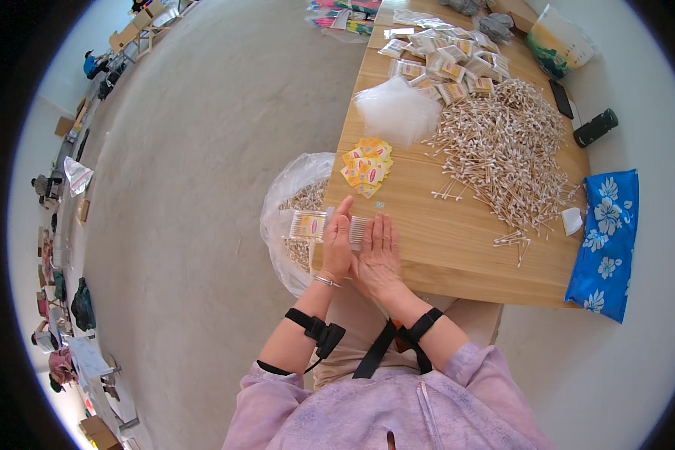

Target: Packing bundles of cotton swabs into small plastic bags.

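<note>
A clear plastic bag of cotton swabs (307, 224) with a yellow card inside lies at the table's near left edge, its left end sticking out past it. My left hand (338, 244) rests edge-down across the bag, fingers stretched out. To its right, my right hand (379, 259) lies flat with straight fingers, over more swabs (358, 231) showing between the two hands. What lies under the palms is hidden. Just beyond the hands sits a small pile of yellow cards (367, 166).
A big heap of loose swabs (502, 150) covers the table's right side. Behind the cards are flat clear bags (401, 109) and filled packs (450, 60). A blue floral pouch (606, 244) lies at the right edge. Left of the table stands a plastic sack (277, 184) of swabs.
</note>
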Motion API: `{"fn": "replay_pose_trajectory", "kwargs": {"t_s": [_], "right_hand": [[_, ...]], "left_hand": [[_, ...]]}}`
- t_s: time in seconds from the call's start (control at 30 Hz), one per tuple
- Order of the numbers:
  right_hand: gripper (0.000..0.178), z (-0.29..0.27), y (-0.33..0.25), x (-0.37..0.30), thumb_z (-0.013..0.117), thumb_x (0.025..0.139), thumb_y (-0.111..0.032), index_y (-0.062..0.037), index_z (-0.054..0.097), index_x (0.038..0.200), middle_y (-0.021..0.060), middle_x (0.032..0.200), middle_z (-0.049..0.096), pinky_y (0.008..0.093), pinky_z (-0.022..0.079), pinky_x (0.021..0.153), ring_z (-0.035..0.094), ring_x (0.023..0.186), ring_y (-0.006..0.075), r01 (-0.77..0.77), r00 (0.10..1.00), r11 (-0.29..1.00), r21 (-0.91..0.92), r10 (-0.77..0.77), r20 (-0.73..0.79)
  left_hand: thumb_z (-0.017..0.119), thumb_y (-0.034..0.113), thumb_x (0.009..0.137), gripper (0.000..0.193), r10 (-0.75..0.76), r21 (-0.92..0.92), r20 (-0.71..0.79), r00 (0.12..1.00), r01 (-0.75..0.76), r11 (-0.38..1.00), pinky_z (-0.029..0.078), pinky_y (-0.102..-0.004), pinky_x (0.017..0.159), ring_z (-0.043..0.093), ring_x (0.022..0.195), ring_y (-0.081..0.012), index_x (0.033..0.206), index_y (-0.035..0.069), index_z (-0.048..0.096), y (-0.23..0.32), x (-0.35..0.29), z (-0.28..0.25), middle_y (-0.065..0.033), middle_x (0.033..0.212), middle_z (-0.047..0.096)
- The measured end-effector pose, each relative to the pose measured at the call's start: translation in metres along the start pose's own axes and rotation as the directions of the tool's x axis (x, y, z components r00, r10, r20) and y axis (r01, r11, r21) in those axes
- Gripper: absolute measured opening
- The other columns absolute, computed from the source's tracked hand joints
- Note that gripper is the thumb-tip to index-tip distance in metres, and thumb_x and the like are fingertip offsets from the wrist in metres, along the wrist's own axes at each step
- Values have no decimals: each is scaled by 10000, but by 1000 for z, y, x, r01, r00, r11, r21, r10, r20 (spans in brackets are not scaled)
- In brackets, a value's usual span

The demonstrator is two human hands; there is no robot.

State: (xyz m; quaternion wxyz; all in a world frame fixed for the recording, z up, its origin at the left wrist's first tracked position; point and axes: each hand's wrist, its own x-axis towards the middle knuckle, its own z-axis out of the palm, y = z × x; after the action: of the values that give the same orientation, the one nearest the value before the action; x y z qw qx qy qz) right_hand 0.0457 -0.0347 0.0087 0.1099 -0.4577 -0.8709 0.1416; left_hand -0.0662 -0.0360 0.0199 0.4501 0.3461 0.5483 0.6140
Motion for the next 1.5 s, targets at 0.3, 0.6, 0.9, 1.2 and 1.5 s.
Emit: {"fn": "replay_pose_trajectory", "kwargs": {"t_s": [0.3, 0.6, 0.9, 1.2, 1.5], "right_hand": [[858, -3, -7, 4, 504, 859, -418, 110, 123, 1419, 270, 1501, 92, 481, 31, 1153, 36, 1419, 398, -66, 998, 996, 55, 65, 23], [843, -4, -1, 3, 485, 852, -379, 103, 97, 1425, 259, 1511, 54, 491, 17, 1150, -3, 1422, 398, -30, 998, 996, 89, 24, 63], [866, 3, -9, 2, 509, 844, -384, 109, 96, 1424, 281, 1505, 61, 490, 4, 1151, -1, 1419, 409, -36, 997, 999, 23, 35, 64], [899, 11, -41, 12, 540, 846, -410, 116, 92, 1422, 285, 1508, 54, 477, 9, 1152, 4, 1419, 408, -53, 999, 998, 38, 53, 9], [922, 18, -53, 17, 560, 840, -412, 117, 79, 1422, 286, 1507, 54, 465, 12, 1155, 12, 1418, 411, -50, 998, 998, 36, 51, -22]], "left_hand": [[318, 306, 1028, 491, -51, -52, 71, 996, 55, 997, 221, -314, 1124, 315, 1356, -208, 1389, -25, 356, 3, 3, -8, -121, 1435, 386], [335, 326, 1026, 477, 39, 21, 10, 999, -39, 999, 275, -302, 1085, 406, 1257, -179, 1352, -11, 424, -4, 3, -5, -105, 1368, 460], [386, 228, 1006, 404, 126, 318, 80, 989, -145, 937, 276, -348, 1096, 386, 1308, -241, 1332, -2, 450, 16, -4, -14, -136, 1391, 449], [433, 120, 959, 416, 307, 816, -16, 952, -165, 554, 335, -376, 1063, 423, 1283, -318, 1350, -18, 406, -15, 16, -114, -196, 1369, 454], [384, 192, 1001, 416, -266, -101, 26, 964, 267, 958, 389, -290, 1010, 482, 1196, -159, 1373, 7, 398, -21, 27, -115, -105, 1339, 498]]}}
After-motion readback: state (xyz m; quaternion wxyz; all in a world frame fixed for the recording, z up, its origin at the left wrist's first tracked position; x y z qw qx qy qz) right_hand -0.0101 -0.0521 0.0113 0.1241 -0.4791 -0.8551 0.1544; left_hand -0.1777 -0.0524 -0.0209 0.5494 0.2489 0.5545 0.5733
